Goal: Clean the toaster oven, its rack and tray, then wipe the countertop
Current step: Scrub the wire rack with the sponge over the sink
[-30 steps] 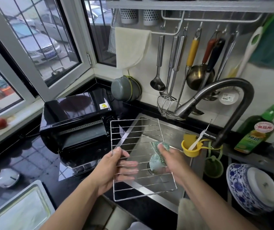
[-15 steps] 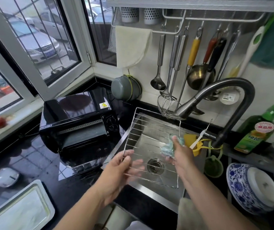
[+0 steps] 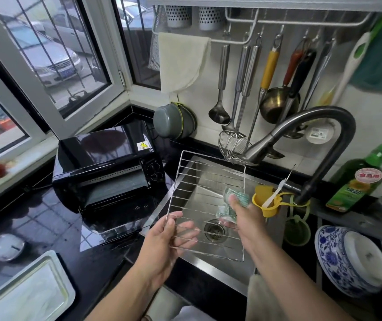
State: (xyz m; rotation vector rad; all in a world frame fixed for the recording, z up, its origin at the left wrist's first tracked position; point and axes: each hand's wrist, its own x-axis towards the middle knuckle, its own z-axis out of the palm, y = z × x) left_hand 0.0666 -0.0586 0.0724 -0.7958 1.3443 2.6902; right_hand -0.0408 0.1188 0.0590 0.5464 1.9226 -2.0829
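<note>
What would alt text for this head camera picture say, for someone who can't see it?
Over a steel sink, a person's left hand holds a wire oven rack while the right hand presses a green sponge against it. A black toaster oven stands open on the left.

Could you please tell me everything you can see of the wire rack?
The wire rack is a shiny metal rectangle of thin parallel bars in a thicker frame. It hangs tilted over the sink, far edge near the faucet. The left hand grips its near-left edge; the right hand presses a green sponge against it.
</note>
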